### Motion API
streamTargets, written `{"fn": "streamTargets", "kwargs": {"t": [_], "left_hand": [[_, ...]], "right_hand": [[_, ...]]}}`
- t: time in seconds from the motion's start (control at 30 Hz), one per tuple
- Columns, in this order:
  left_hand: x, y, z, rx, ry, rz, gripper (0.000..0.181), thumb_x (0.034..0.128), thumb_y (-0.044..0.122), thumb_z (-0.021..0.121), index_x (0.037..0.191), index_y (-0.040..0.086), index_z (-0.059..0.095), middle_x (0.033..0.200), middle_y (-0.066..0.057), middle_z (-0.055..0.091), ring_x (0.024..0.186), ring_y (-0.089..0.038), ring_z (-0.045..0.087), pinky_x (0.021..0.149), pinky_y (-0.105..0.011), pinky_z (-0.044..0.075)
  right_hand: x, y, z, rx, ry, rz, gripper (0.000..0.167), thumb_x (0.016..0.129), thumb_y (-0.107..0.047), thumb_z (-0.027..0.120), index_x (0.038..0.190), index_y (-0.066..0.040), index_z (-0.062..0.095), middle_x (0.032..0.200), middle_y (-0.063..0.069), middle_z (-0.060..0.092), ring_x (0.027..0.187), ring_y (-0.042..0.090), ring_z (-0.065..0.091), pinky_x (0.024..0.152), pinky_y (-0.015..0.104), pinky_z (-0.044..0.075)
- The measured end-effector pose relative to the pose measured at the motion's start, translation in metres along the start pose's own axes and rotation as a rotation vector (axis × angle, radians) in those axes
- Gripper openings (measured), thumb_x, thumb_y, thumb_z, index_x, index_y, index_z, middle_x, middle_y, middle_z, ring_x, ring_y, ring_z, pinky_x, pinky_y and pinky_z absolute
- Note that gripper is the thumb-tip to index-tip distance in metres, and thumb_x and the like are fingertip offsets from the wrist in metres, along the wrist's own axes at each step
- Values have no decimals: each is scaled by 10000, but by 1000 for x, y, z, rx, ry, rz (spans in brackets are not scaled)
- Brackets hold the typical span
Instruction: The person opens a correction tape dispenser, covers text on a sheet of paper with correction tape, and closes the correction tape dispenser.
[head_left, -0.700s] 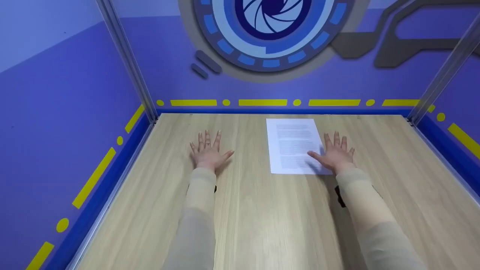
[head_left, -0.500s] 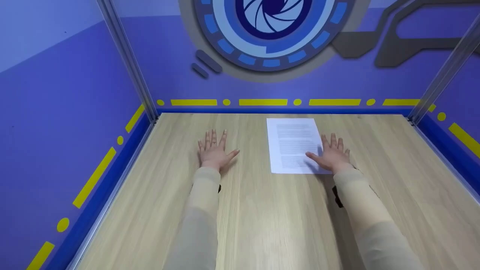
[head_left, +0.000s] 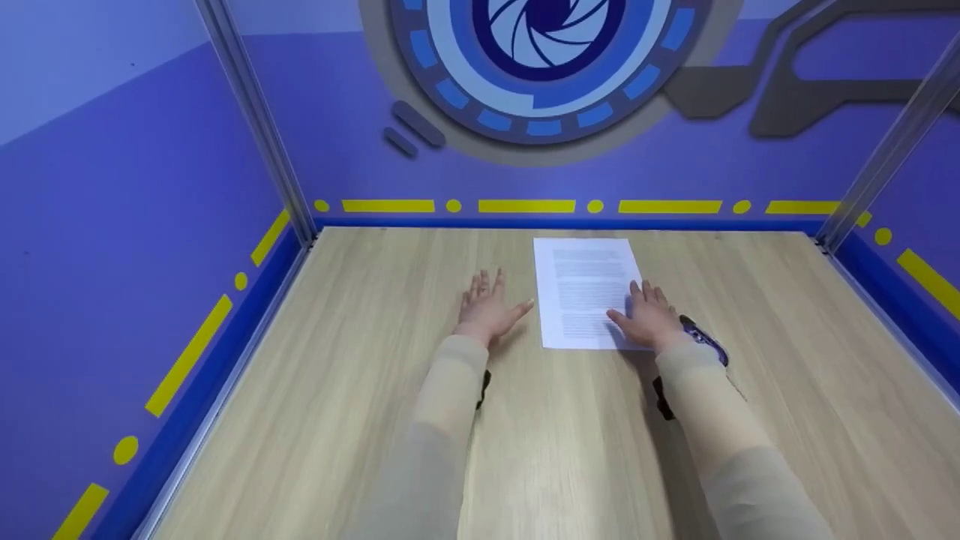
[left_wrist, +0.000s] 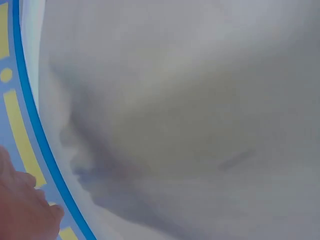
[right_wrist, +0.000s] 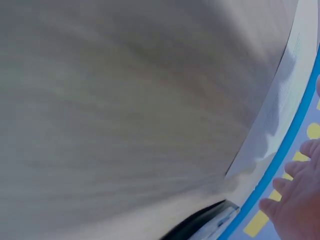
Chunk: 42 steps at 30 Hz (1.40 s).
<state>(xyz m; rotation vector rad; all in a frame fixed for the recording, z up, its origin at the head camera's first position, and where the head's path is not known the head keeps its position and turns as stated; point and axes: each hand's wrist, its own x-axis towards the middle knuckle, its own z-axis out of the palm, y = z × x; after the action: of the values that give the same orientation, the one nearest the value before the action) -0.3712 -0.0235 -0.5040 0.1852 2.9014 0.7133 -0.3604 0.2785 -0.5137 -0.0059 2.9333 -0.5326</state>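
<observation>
A sheet of printed paper (head_left: 581, 292) lies flat toward the back of the table. My right hand (head_left: 651, 319) is over its lower right corner, fingers spread forward and thumb out to the left. Whether the palm touches the paper, I cannot tell. Just left of the sheet, my left hand (head_left: 491, 309) is spread with its thumb toward the paper's edge, holding nothing. Beside my right wrist shows a dark oblong thing (head_left: 706, 341) with a pale pattern, partly hidden by the hand and sleeve. The right wrist view has its dark rim (right_wrist: 202, 220) low in the picture.
The wooden table (head_left: 360, 300) is bordered by purple-blue walls (head_left: 330, 150) with yellow dashes. Metal posts (head_left: 259, 127) stand at the back corners. Black wrist gear (head_left: 664, 399) shows under the right sleeve.
My left hand has moved right, close to the paper. The right hand has shifted slightly left and nearer to me, uncovering more of the dark oblong thing. The paper has stayed put.
</observation>
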Motion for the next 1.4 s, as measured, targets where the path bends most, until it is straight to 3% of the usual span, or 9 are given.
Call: {"fn": "streamTargets", "kwargs": {"t": [0.13, 0.27, 0.47, 0.97, 1.13, 1.4], "left_hand": [[-2, 16, 12, -72, -75, 12, 895, 1021, 613, 488, 1669, 135, 97, 1750, -131, 53, 1634, -287, 42, 1347, -432, 99], [-4, 28, 21, -85, -135, 54, 834, 1037, 514, 538, 1658, 106, 159, 1746, -116, 116, 1631, -258, 91, 1344, -388, 126], [-7, 38, 30, -24, -135, 80, 784, 1031, 460, 578, 1643, 105, 243, 1736, -100, 182, 1621, -236, 157, 1334, -359, 174], [-9, 21, 30, 105, -190, 157, 763, 1042, 450, 564, 1631, 71, 263, 1744, -75, 145, 1623, -221, 135, 1338, -378, 161], [-13, 16, 27, 101, -192, 192, 761, 1035, 441, 584, 1624, 66, 284, 1739, -78, 167, 1619, -217, 158, 1336, -394, 174], [-27, 15, 24, 100, -205, 154, 788, 992, 424, 665, 1609, 68, 331, 1725, -87, 219, 1608, -233, 209, 1324, -391, 219]], "right_hand": [[1, -2, 5, 20, -23, -20, 761, 1084, -369, 410, 1618, 70, 91, 1685, 330, 26, 1565, 530, 29, 1276, 676, 99], [1, -4, 9, 43, -49, -34, 715, 1080, -300, 406, 1604, 96, 125, 1677, 340, 54, 1561, 533, 44, 1286, 653, 103], [1, -8, 19, -1, -64, -53, 666, 1074, -260, 401, 1584, 116, 195, 1668, 354, 91, 1558, 538, 63, 1300, 616, 110], [-14, -30, 25, 5, -89, -128, 664, 1047, -254, 497, 1563, 108, 290, 1657, 353, 173, 1551, 542, 124, 1292, 623, 155], [-24, -31, 24, -3, -77, -148, 654, 1021, -245, 542, 1535, 112, 354, 1628, 379, 230, 1520, 571, 198, 1269, 648, 211], [-44, -31, 24, 8, -76, -214, 677, 959, -227, 647, 1488, 131, 420, 1581, 413, 295, 1459, 617, 285, 1231, 660, 285]]}}
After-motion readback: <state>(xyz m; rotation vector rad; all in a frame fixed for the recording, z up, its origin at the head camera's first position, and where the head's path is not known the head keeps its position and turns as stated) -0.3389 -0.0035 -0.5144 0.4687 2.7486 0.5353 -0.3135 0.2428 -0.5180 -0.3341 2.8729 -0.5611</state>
